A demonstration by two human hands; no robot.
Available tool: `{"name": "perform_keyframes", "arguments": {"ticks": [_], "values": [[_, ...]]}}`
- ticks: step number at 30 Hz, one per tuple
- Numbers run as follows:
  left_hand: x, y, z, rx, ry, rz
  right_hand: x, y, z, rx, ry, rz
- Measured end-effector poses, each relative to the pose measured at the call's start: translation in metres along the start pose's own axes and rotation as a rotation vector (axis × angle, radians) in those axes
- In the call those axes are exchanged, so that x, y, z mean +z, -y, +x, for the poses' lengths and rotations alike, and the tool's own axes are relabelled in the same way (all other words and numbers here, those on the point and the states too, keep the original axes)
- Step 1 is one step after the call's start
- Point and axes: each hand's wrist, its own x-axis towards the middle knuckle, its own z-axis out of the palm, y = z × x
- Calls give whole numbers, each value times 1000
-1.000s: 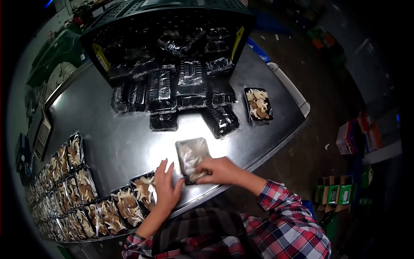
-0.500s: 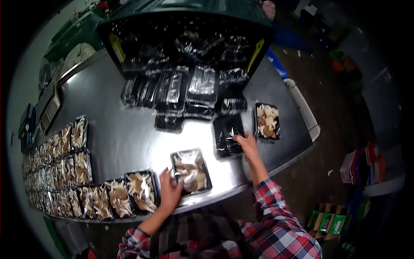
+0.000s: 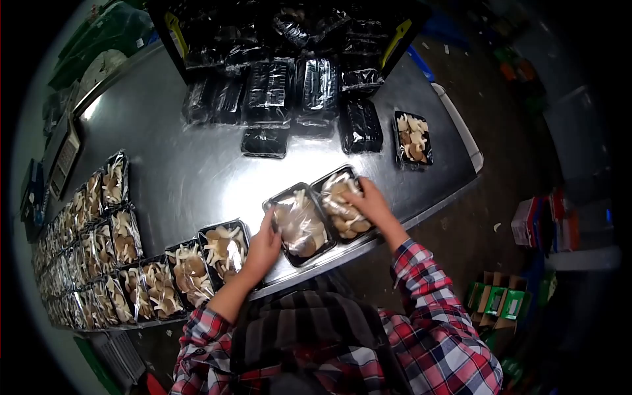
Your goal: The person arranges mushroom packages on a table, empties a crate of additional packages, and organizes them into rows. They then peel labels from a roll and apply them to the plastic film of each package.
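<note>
Two black trays of mushrooms under clear film lie side by side near the table's front edge. My left hand (image 3: 263, 245) grips the left side of the left mushroom tray (image 3: 301, 227), fingers at its upper left corner. On the right mushroom tray (image 3: 339, 201), my right hand (image 3: 374, 205) holds the right edge, thumb and fingers over the film. That tray faces up and touches or nearly touches the left one. Another mushroom tray (image 3: 413, 138) sits apart at the right of the table.
Rows of wrapped mushroom trays (image 3: 125, 234) fill the table's left side. A dark crate (image 3: 172, 39) lies at the back, with face-down black packs (image 3: 266, 95) inside and spilling out. A scale (image 3: 64, 158) stands far left. Cartons (image 3: 503, 303) are on the floor at right.
My right hand has turned the face-down pack mushroom side up and brought it beside the left tray. My left hand has closed in on the left tray's edge. The camera view has shifted.
</note>
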Motion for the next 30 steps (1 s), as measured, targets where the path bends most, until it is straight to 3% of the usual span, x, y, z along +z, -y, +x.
{"name": "perform_keyframes", "arguments": {"ticks": [1, 2, 3, 4, 5, 7, 8, 9, 10, 11, 12, 13, 15, 16, 17, 18, 21, 22, 23, 25, 26, 27, 28, 29, 30], "values": [[-6, 2, -13, -15, 61, 52, 7, 30, -12, 39, 35, -96], [-6, 25, -24, 151, 47, 210, 34, 14, -19, 2, -35, -107], [-25, 15, -32, -8, 205, 366, 45, 34, -31, 38, -25, -160], [-43, 1, -38, 0, 218, 560, 60, 44, -42, 38, -81, -149], [-53, -7, -41, 5, 227, 751, 61, 60, -48, 130, 15, -92], [-53, 1, -36, 105, -2, 663, 71, 46, -51, 6, 15, 159], [-50, -8, -32, 245, -181, 643, 64, 32, -46, -40, 129, 281], [-48, -26, -27, 245, -181, 595, 38, 37, -42, 238, 249, 298], [-41, -23, -21, 363, -192, 600, 31, -6, -22, 166, 152, 90], [-28, -12, -18, 478, -205, 603, 16, -42, -5, 28, -207, -10], [-12, 0, -20, 473, -190, 682, -25, -37, 9, -90, -464, -123], [-7, -5, -20, 495, -233, 755, -74, -25, 25, -69, -516, -454], [-9, -18, -16, 366, -182, 606, -131, -80, 57, 191, -865, -520], [-8, -18, -8, 324, -236, 566, -149, -109, 72, 365, -915, -450], [-10, -23, 1, 237, -218, 528, -166, -138, 85, 446, -667, -334], [-5, -40, 12, 229, -256, 464, -168, -193, 100, 276, -363, -454], [28, -71, 54, 214, -271, 311, -152, -214, 106, 276, -210, 121], [45, -77, 64, 275, -246, 318, -148, -246, 105, 81, -220, 84], [56, -90, 71, 279, -140, 362, -149, -240, 100, 81, -243, 31], [83, -89, 62, 393, -180, 667, -159, -225, 86, 139, -237, 57], [88, -96, 55, 305, -93, 560, -167, -220, 78, 199, -212, 135], [96, -91, 48, 381, -130, 477, -187, -150, 59, 298, -22, 445], [104, -91, 34, 285, -48, 559, -191, -171, 55, 254, 42, 528], [111, -82, 26, 304, 0, 554, -205, -166, 45, 328, 190, 384], [114, -77, 21, 341, -8, 527, -200, -171, 35, 281, 233, 362]]}}
